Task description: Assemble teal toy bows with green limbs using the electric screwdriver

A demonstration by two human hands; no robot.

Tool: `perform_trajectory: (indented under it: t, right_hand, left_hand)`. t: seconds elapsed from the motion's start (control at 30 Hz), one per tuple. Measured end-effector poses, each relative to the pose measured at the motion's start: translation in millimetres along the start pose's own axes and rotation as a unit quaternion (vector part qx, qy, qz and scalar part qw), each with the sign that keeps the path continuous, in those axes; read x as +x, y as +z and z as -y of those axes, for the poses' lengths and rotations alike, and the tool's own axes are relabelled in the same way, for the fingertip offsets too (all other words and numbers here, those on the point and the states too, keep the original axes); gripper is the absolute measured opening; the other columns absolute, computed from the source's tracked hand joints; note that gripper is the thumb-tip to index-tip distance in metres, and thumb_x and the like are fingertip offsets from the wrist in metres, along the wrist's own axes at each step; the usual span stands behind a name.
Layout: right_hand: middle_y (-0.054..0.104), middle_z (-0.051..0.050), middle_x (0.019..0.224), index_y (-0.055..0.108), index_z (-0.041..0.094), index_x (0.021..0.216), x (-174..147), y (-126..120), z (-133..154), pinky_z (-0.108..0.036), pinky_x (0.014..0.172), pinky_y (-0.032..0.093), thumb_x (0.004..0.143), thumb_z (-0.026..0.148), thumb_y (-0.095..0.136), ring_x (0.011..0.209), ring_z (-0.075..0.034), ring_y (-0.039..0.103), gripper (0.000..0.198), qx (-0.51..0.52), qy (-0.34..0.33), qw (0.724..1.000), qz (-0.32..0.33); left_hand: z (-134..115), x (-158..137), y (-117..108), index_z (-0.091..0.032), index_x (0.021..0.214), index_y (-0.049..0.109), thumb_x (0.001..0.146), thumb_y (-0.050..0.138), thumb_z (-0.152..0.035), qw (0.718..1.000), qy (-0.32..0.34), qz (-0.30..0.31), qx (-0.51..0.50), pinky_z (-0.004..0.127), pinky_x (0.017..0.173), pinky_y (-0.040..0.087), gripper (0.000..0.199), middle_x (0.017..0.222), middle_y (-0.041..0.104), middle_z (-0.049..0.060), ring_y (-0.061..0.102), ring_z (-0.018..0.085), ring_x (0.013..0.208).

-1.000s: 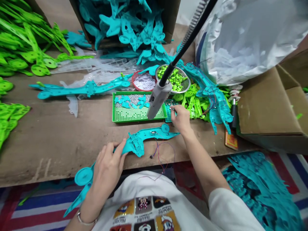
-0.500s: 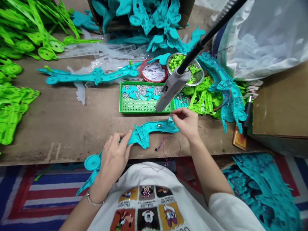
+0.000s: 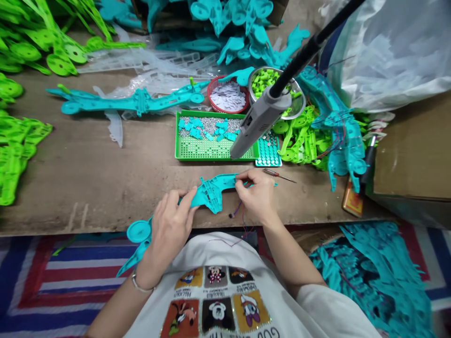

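A long teal plastic shell (image 3: 211, 195) lies slantwise at the table's front edge, its ribbed inner side up. My left hand (image 3: 171, 218) is closed around its left part; a round disc and pointed end stick out past the wrist. Over the right part of the shell, my right hand (image 3: 255, 192) has thumb and fingers pinched together against the inside. Whatever sits between those fingertips is too small to make out. Thin red and blue wires (image 3: 243, 218) with a small black connector hang below the shell. A small screwdriver (image 3: 278, 175) lies just beyond my right hand.
Ahead stands a green tray (image 3: 197, 149) of screws and teal pieces, with a grey tool (image 3: 259, 122) on a black rod above it. Behind are a red basket (image 3: 229, 111) and a metal bowl (image 3: 303, 101). Green parts (image 3: 24, 155) pile up left; a cardboard box (image 3: 412, 150) stands right.
My right hand has moved left from the shell's right end to its inner middle, covering the small metal part seen there before. The small screwdriver beyond it now shows. My left hand keeps its hold.
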State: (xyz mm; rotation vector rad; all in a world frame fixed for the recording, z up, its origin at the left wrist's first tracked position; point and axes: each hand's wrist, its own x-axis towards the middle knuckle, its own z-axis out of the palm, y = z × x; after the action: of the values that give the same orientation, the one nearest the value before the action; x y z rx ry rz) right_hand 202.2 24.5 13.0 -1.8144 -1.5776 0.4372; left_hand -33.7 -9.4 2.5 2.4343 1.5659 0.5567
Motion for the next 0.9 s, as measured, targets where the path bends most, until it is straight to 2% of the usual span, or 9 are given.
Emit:
perform_trajectory:
  t: [0.13, 0.23, 0.33, 0.4, 0.5, 0.63, 0.7, 0.8, 0.9]
  right_hand:
    - [0.073, -0.008, 0.078, 0.070, 0.024, 0.075, -13, 10, 5, -0.040, 0.071, 0.050, 0.082, 0.015, 0.056, 0.077, -0.025, 0.065, 0.017, -0.139, -0.051, 0.989, -0.030]
    - [0.073, -0.010, 0.080, 0.074, 0.023, 0.094, -26, 16, 9, -0.042, 0.072, 0.047, 0.089, 0.017, 0.052, 0.080, -0.028, 0.064, 0.023, -0.210, -0.082, 0.974, -0.032]
    - [0.077, -0.010, 0.092, 0.067, 0.022, 0.126, -32, 8, 6, -0.045, 0.081, 0.048, 0.091, 0.017, 0.050, 0.091, -0.029, 0.067, 0.039, -0.188, -0.103, 0.977, 0.010]
    - [0.077, -0.008, 0.105, 0.062, 0.025, 0.133, -31, -6, 0, -0.047, 0.089, 0.050, 0.092, 0.016, 0.047, 0.102, -0.028, 0.068, 0.044, -0.117, -0.103, 0.987, 0.048]
    - [0.076, -0.005, 0.115, 0.067, 0.028, 0.121, -33, -35, -16, -0.046, 0.096, 0.052, 0.094, 0.018, 0.045, 0.109, -0.025, 0.068, 0.036, -0.028, -0.053, 0.998, 0.016]
    - [0.077, -0.007, 0.099, 0.070, 0.024, 0.103, -50, -58, -38, -0.041, 0.082, 0.057, 0.090, 0.023, 0.051, 0.089, -0.024, 0.072, 0.023, -0.001, 0.069, 0.998, 0.005]
    - [0.077, -0.007, 0.094, 0.069, 0.023, 0.104, -61, -58, -45, -0.038, 0.075, 0.057, 0.089, 0.027, 0.054, 0.081, -0.023, 0.072, 0.021, 0.014, 0.109, 0.993, 0.045]
    - [0.077, -0.007, 0.090, 0.068, 0.022, 0.106, -73, -49, -48, -0.034, 0.068, 0.055, 0.092, 0.036, 0.054, 0.076, -0.020, 0.071, 0.024, 0.047, 0.148, 0.984, 0.085]
    - [0.076, -0.006, 0.094, 0.067, 0.022, 0.108, -79, -42, -42, -0.034, 0.071, 0.054, 0.098, 0.040, 0.048, 0.077, -0.019, 0.070, 0.028, 0.062, 0.149, 0.984, 0.077]
  left_hand:
    - [2, 1, 3, -0.021, 0.137, 0.056, 0.101, 0.051, -0.031, 1.000, -0.003, -0.013, -0.019, 0.037, 0.080, 0.050, 0.037, 0.104, 0.060, 0.010, 0.057, 0.024, 0.091]
    - [7, 4, 4, -0.020, 0.136, 0.058, 0.102, 0.050, -0.032, 0.999, -0.004, -0.006, -0.037, 0.037, 0.080, 0.050, 0.038, 0.103, 0.060, 0.010, 0.057, 0.024, 0.092]
    - [15, 9, 8, -0.019, 0.136, 0.059, 0.101, 0.050, -0.033, 0.998, 0.003, 0.006, -0.059, 0.037, 0.082, 0.051, 0.039, 0.102, 0.059, 0.009, 0.057, 0.024, 0.093]
    - [21, 13, 10, -0.019, 0.135, 0.060, 0.101, 0.051, -0.033, 0.998, 0.006, 0.009, -0.070, 0.036, 0.082, 0.051, 0.038, 0.101, 0.059, 0.008, 0.057, 0.024, 0.093]
    - [29, 17, 12, -0.020, 0.134, 0.061, 0.099, 0.053, -0.033, 0.998, 0.003, 0.027, -0.048, 0.038, 0.084, 0.050, 0.038, 0.100, 0.060, 0.009, 0.056, 0.025, 0.093]
    - [28, 20, 4, -0.020, 0.136, 0.059, 0.097, 0.057, -0.033, 0.999, 0.007, 0.054, 0.000, 0.044, 0.088, 0.048, 0.041, 0.115, 0.061, 0.013, 0.055, 0.030, 0.103]
    - [17, 20, -1, -0.020, 0.136, 0.057, 0.097, 0.059, -0.031, 0.999, 0.002, 0.032, -0.022, 0.044, 0.091, 0.049, 0.040, 0.122, 0.060, 0.013, 0.056, 0.029, 0.108]
    - [-11, 15, -3, -0.016, 0.122, 0.059, 0.099, 0.057, -0.025, 0.990, 0.018, -0.014, -0.139, 0.032, 0.082, 0.054, 0.025, 0.102, 0.065, 0.007, 0.063, 0.019, 0.091]
    - [-40, 5, 7, -0.015, 0.109, 0.059, 0.100, 0.053, -0.018, 0.973, 0.068, 0.019, -0.220, 0.025, 0.071, 0.054, 0.012, 0.087, 0.066, 0.002, 0.065, 0.014, 0.077]
